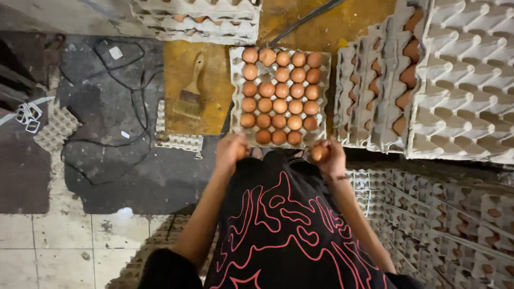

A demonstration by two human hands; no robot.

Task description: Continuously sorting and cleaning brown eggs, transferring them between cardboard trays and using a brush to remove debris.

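Note:
A grey pulp egg tray (236, 58) lies in front of me, nearly filled with brown eggs (280, 90). My right hand (330, 156) is at the tray's near right corner, closed around a brown egg (319, 153). My left hand (231, 151) hovers at the tray's near left corner with its fingers curled; whether it holds an egg is hidden. My black shirt with red line patterns fills the lower middle.
Stacks of egg trays (460, 80) stand at the right, with more trays (203, 21) at the top. A paintbrush (191, 93) rests on a yellow board (176, 64). A black cable (107, 101) loops over the dark floor at the left.

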